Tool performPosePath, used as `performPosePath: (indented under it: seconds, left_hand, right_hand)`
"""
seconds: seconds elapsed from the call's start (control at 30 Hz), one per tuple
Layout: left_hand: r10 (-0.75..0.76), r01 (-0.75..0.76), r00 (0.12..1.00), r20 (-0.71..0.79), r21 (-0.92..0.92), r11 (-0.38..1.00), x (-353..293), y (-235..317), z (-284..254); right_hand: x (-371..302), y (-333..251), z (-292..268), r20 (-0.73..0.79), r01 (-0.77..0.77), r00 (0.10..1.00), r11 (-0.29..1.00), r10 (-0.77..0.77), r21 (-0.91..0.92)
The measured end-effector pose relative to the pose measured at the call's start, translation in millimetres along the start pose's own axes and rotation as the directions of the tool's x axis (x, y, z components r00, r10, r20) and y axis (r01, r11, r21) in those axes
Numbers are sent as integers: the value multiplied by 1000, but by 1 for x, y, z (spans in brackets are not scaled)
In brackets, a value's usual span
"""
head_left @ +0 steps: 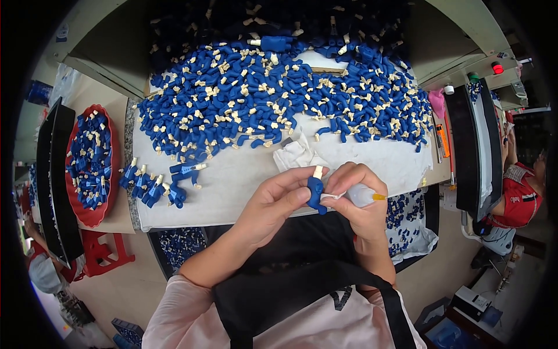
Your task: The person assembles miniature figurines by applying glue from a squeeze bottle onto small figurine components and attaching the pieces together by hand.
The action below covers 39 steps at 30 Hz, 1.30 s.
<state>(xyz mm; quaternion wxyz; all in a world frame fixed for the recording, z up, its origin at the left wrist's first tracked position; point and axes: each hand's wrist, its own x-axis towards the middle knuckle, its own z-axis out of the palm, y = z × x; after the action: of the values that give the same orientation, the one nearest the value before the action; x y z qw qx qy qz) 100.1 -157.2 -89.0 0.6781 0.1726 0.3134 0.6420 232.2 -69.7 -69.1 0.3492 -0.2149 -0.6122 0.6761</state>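
Observation:
My left hand (278, 199) pinches a small blue figure torso (315, 191) upright between thumb and fingers; a cream peg (318, 172) sticks out of its top. Close beside it, my right hand (367, 218) grips a translucent squeeze bottle (361, 196) with an orange-yellow tip (379, 197) pointing right. A bit of white cloth (332, 196) shows at the same hand's fingertips, against the torso's right side. Beyond my hands, a crumpled white cloth (297, 153) lies on the white-covered table (232, 180). Several assembled blue torsos (156, 187) with cream parts lie at the left.
A large heap of blue arm-like pieces with cream ends (232, 99) spreads across the back. At left stands a red scalloped basket (74, 192) of blue pieces. An orange-handled tool (443, 141) lies by the right edge. Trays of parts (181, 247) sit below the table. Other people work at both sides.

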Motion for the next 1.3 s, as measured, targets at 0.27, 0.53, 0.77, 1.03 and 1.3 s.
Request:
performPosePath:
  seconds: [0.27, 0.53, 0.77, 1.03, 1.3]
  left_hand:
    - [-13, 15, 1000, -19, 106, 994, 1, -1, -2]
    - [-39, 45, 998, -40, 157, 987, 0, -3, -2]
    - [-79, 78, 997, 15, 17, 997, 1, 1, -3]
    - [-93, 114, 990, 106, -209, 971, 0, -1, -14]
    - [-125, 204, 968, 216, -399, 894, -1, -1, -22]
  right_hand:
    - [-6, 5, 1, -49, -13, 999, 999, 11, -40]
    - [-15, 9, 5, -249, -16, 968, 997, 36, 79]
    - [-15, 1, -34, -546, -70, 835, 968, -76, -242]
    - [-11, -4, -57, -443, -199, 856, 619, -268, -759]
    - [-2, 1, -44, -202, -73, 936, 404, -288, -912]
